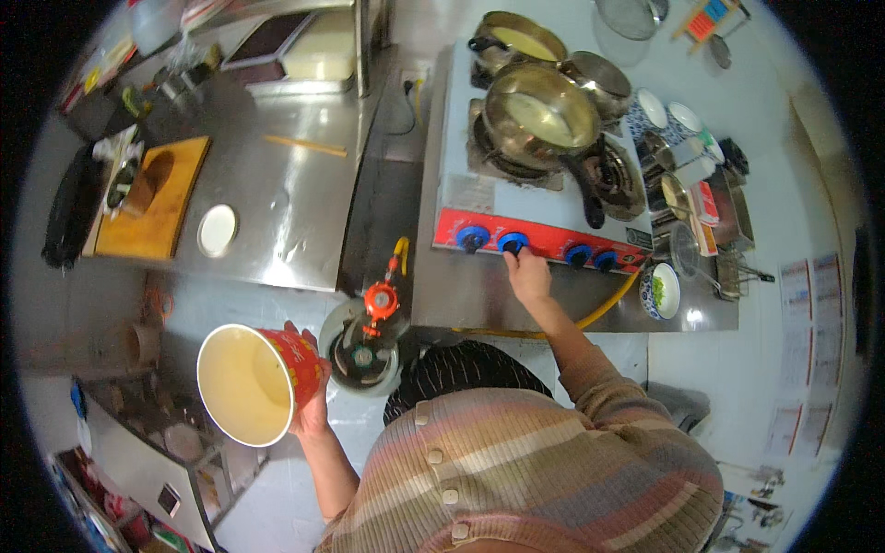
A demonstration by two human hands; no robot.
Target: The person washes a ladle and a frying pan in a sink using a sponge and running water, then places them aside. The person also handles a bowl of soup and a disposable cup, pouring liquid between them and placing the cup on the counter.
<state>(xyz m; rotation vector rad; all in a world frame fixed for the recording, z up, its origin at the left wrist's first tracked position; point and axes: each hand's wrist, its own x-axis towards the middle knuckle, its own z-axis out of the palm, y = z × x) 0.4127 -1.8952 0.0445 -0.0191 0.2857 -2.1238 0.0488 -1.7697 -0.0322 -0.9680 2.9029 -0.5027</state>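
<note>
My left hand [314, 394] grips a red paper bucket [299, 370], its wide mouth turned towards me; some pale liquid seems to lie inside, though I cannot be sure. At the front of a gas stove, my right hand [531, 275] has its fingers on a blue-ringed black control knob [513, 243]. Above that knob, a steel saucepan [543, 114] with a black handle sits on a front burner and has pale liquid in it. Another pan [522, 41] with yellowish liquid stands behind it, beside a further metal pot [598, 83].
A gas cylinder [363, 359] with an orange regulator [381, 301] stands in the gap between the counters. Left, a steel counter [297, 207] bears a wooden cutting board [155, 200], a white lid [218, 230] and chopsticks [305, 145]. A bowl of chopped greens [658, 290] sits right of the stove.
</note>
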